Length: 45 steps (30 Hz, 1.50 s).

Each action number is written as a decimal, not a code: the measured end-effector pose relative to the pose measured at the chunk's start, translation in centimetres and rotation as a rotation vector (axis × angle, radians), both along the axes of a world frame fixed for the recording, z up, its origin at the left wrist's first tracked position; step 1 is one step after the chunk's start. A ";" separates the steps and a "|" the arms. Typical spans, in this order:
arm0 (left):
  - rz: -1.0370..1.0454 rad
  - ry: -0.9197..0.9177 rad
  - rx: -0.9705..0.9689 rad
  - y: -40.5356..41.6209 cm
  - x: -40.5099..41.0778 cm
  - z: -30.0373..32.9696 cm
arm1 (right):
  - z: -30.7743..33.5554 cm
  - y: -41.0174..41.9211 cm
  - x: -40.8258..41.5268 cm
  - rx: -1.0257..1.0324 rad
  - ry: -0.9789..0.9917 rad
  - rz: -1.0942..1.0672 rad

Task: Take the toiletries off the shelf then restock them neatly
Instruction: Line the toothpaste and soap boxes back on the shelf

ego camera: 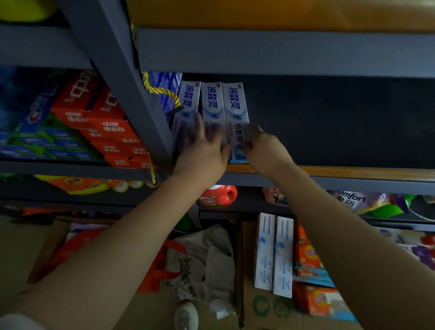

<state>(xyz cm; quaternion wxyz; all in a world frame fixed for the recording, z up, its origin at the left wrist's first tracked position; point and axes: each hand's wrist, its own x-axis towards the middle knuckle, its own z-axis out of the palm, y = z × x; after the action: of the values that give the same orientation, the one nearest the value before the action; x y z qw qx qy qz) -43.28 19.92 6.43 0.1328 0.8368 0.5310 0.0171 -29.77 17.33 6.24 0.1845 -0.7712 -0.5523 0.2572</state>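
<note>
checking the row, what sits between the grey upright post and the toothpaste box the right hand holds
Head view: two more white toothpaste boxes, under the left hand, separate the post from the right hand's box.

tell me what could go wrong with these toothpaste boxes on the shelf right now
1. The three white toothpaste boxes stand on edge in a row with nothing to their right, so they may topple toward the bare shelf board once the right hand lets go of the end box.
2. The left hand lies flat on the two left boxes; a hard push could skew the row.
3. The yellow rope hanging beside the boxes could snag one.
</note>
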 end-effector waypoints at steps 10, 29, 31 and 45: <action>-0.062 0.075 0.099 -0.4 -1.1 -0.6 | 0.2 -1.0 -0.7 0.070 -0.075 0.014; 0.012 -0.143 -0.689 -18.2 1.0 -19.3 | -16.9 -23.5 3.9 -0.464 -0.053 -0.236; 0.184 -0.166 -0.850 -19.2 2.2 -22.1 | -18.2 -24.6 3.5 -0.489 -0.072 -0.249; 0.531 -0.381 -0.905 -20.4 3.2 -27.3 | -24.1 -26.7 2.6 -0.517 0.336 -0.378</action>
<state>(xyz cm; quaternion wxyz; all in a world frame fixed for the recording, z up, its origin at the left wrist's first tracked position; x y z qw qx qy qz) -40.13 -0.51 -20.92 0.5634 0.5160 0.6446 -0.0288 -27.17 -9.37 -17.82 0.1158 -0.8278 -0.2789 0.4728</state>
